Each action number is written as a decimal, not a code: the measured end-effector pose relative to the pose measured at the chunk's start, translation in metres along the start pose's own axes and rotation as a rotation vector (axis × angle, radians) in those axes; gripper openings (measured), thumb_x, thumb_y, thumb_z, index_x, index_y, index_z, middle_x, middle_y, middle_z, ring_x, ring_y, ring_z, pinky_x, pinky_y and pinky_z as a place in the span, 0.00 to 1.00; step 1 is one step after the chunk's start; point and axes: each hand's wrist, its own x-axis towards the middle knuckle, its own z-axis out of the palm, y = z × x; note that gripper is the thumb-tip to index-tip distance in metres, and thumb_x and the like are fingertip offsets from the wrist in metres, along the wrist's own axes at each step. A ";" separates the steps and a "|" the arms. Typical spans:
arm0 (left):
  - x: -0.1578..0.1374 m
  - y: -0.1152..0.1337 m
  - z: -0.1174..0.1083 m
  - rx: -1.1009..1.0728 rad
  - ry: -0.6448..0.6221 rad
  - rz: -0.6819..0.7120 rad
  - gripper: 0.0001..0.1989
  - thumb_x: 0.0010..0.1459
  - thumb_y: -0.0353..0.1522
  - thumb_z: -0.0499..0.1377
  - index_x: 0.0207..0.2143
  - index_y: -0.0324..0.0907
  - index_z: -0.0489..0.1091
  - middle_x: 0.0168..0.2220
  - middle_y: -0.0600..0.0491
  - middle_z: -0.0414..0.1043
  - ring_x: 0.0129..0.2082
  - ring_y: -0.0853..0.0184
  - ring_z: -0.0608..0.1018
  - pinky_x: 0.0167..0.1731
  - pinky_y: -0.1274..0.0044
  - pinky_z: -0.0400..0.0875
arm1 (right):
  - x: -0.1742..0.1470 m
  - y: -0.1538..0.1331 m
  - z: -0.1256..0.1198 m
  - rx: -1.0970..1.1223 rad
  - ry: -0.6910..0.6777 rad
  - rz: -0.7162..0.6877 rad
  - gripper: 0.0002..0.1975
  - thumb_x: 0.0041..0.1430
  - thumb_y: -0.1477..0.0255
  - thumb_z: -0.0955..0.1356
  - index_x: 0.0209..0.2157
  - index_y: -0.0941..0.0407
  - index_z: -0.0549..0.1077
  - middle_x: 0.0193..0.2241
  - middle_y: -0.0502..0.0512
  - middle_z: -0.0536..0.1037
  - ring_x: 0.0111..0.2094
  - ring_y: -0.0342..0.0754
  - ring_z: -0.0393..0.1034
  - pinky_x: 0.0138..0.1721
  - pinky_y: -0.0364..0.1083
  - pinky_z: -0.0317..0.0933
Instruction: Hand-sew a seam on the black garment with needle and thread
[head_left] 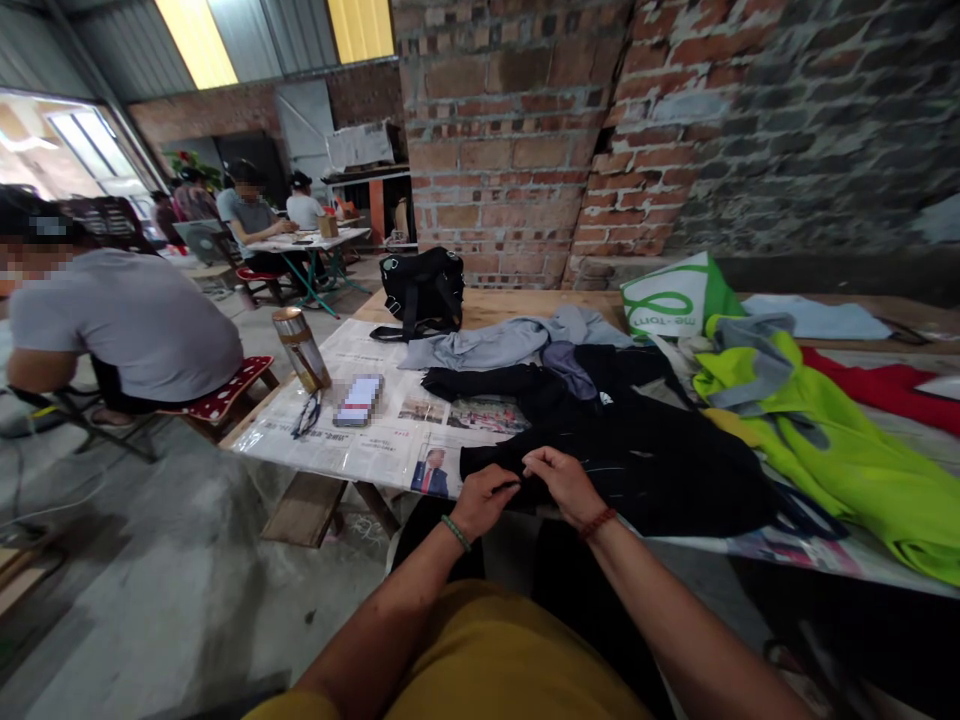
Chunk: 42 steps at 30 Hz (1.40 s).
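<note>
A black garment (pixel 667 465) lies spread along the front edge of the table, one sleeve reaching left toward my hands. My left hand (pixel 482 500), with a green bead bracelet at the wrist, is closed on a part of this garment. Just to its right, my right hand (pixel 564 487) wears a red bracelet and is pinched, thumb against finger, over the black cloth. Whatever sits in that pinch is too small to make out. Beyond the hands, a grey garment (pixel 495 343) lies crumpled behind the black one.
Newspaper under clear plastic covers the table (pixel 367 455). On it are a phone (pixel 360 400), glasses (pixel 307 415), a flask (pixel 300 348), a black bag (pixel 424 290), a green-white bag (pixel 667 300) and a lime-yellow garment (pixel 832 450). A person (pixel 127 310) sits at left.
</note>
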 end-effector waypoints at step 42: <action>-0.005 0.000 -0.008 0.024 0.034 0.167 0.09 0.54 0.28 0.58 0.39 0.41 0.72 0.49 0.45 0.66 0.51 0.63 0.69 0.51 0.66 0.65 | -0.002 0.026 -0.009 0.460 -0.081 0.144 0.12 0.35 0.67 0.74 0.25 0.57 0.74 0.24 0.48 0.73 0.27 0.40 0.64 0.34 0.42 0.57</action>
